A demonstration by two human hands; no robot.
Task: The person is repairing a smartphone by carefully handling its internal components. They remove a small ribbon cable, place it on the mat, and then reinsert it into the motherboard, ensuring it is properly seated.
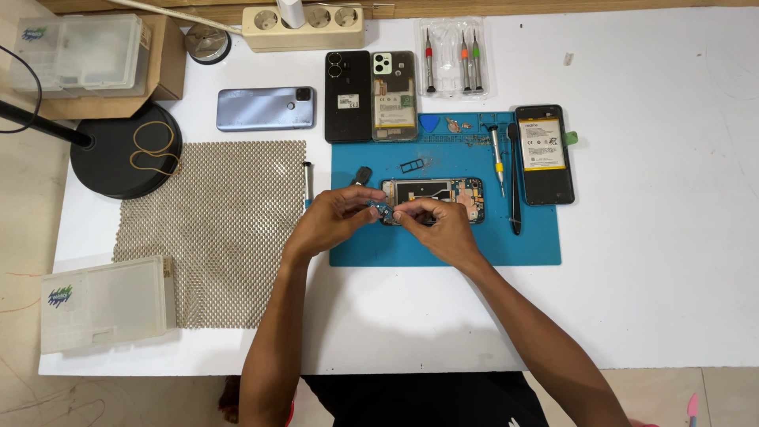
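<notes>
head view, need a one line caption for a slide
Both hands, left hand and right hand, pinch a small circuit board at an opened phone on a blue mat.

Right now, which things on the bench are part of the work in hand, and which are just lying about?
In hand: left hand and right hand pinching a small blue circuit board; opened phone body; blue rectangular work mat.

Lying about: lilac phone, grey mesh mat, cream power strip, clear plastic boxes.
</notes>
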